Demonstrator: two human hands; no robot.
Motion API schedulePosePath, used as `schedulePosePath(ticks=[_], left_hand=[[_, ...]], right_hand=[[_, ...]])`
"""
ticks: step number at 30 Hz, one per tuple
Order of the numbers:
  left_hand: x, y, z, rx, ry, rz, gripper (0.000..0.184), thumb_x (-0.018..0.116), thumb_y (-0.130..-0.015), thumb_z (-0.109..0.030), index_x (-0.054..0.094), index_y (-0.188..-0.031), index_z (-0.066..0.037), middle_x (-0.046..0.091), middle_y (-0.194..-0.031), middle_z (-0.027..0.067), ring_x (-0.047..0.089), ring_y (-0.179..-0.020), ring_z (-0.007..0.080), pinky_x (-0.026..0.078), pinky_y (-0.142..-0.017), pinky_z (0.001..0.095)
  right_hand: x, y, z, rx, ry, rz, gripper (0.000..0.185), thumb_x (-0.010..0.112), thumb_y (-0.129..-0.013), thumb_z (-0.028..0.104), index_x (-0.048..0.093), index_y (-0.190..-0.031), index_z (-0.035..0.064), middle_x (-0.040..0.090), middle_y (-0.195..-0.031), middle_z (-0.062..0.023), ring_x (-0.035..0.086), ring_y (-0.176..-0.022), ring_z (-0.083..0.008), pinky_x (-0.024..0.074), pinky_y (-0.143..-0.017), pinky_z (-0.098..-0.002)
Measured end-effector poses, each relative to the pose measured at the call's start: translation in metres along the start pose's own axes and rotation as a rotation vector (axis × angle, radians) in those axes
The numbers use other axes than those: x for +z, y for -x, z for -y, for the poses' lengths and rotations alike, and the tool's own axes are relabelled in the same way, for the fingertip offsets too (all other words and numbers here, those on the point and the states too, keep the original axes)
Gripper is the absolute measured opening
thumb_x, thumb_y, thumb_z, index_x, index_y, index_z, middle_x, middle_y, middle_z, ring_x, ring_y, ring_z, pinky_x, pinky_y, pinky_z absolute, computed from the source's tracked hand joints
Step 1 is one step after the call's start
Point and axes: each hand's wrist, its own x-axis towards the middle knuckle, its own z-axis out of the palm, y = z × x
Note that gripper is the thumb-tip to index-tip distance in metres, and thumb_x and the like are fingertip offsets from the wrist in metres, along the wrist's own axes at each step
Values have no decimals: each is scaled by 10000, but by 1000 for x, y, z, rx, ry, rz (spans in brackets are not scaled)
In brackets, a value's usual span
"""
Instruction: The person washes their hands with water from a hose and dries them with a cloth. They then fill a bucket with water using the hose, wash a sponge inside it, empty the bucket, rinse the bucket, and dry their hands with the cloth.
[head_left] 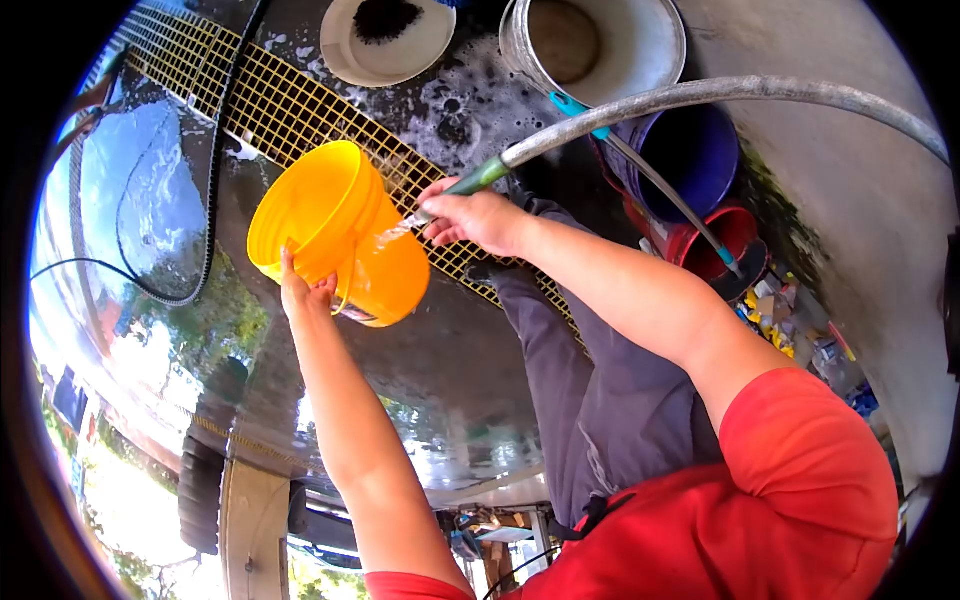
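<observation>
My left hand [308, 288] grips the rim of a yellow bucket [385, 262], which is tilted with its mouth toward the upper left. Wrapped round the green end of a grey hose [740, 90] is my right hand [475, 217]. Water [395, 232] runs from the hose end onto the outer side of the bucket. The bucket is held above the wet floor, partly over a yellow grating [330, 115]. The inside bottom of the bucket is hidden from this angle.
At the top are a white basin [428, 45] with dark matter in it and a large pale bucket [645, 50]. A blue bucket [715, 165] and a red bucket [735, 225] lie to the right. A long-handled tool [660, 180] leans across them. A black cable [214, 170] hangs at left.
</observation>
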Motion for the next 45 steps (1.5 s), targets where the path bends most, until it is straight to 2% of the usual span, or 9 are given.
schedulePosePath(ticks=[5, 9, 15, 19, 24, 26, 31, 38, 45], left_hand=[[9, 6, 9, -72, 104, -43, 551, 727, -774, -439, 520, -1202, -161, 546, -1165, 122, 521, -1046, 309, 502, -833, 438], [7, -5, 20, -89, 141, 0, 565, 729, -770, -446, 516, -1208, -159, 541, -1168, 127, 518, -1046, 312, 507, -823, 420], [-2, -10, 24, -2, 39, -14, 588, 736, -760, -457, 510, -1215, -161, 565, -1113, 129, 558, -971, 303, 510, -801, 418], [-27, -16, 40, 64, 11, 21, 607, 756, -748, -430, 509, -1211, -127, 570, -1124, 133, 570, -948, 294, 512, -775, 416], [-57, 12, 79, 303, -415, -240, 670, 796, -709, -374, 512, -1197, -13, 551, -1195, 123, 569, -993, 307, 502, -722, 430], [-69, 25, 90, 287, -674, -433, 801, 811, -697, -341, 408, -1287, 22, 533, -1230, 190, 550, -1062, 331, 475, -886, 436], [-136, -3, 139, 342, -824, -418, 905, 842, -661, -279, 337, -1338, 47, 514, -1279, 220, 519, -1148, 364, 430, -980, 397], [-213, -28, 206, 230, -1128, -619, 956, 858, -617, -267, 319, -1344, 40, 512, -1249, 288, 515, -1150, 399, 405, -997, 419], [-262, 12, 235, 140, -1457, -659, 979, 862, -592, -297, 315, -1322, 59, 534, -1163, 321, 515, -1077, 474, 404, -970, 467]], right_hand=[[-21, 2, 10, 75, -20, 18, 222, 583, -901, 169, 528, -1096, 77, 613, -899, -60, 628, -767, -157, 534, -678, -296], [-58, -21, 30, -104, -78, -20, 153, 646, -842, 115, 566, -964, 69, 603, -815, -49, 614, -737, -137, 544, -676, -272], [-126, 21, 71, -268, 86, -488, 369, 576, -851, 55, 460, -1199, 17, 609, -904, -114, 633, -762, -211, 552, -681, -318], [-180, 76, 103, -341, -32, -515, 193, 529, -913, 121, 515, -1078, 22, 610, -891, -119, 635, -777, -248, 547, -703, -367], [-196, 75, 102, -267, -80, -553, 150, 522, -929, 168, 560, -982, 33, 630, -857, -107, 639, -778, -251, 543, -706, -390], [-189, 62, 98, -284, -116, -457, 166, 502, -941, 179, 565, -982, 31, 633, -847, -114, 640, -761, -258, 544, -700, -390], [-166, -19, 52, -56, -420, -269, 259, 492, -952, 274, 577, -908, 34, 634, -833, -129, 631, -786, -299, 530, -751, -436], [-229, -213, 40, -273, -802, -260, 317, 560, -893, 297, 522, -663, 82, 560, -667, -81, 569, -682, -248, 505, -686, -430], [-210, -231, 75, -213, -686, -177, 349, 522, -920, 370, 569, -806, 43, 594, -736, -115, 609, -763, -299, 519, -701, -440]])
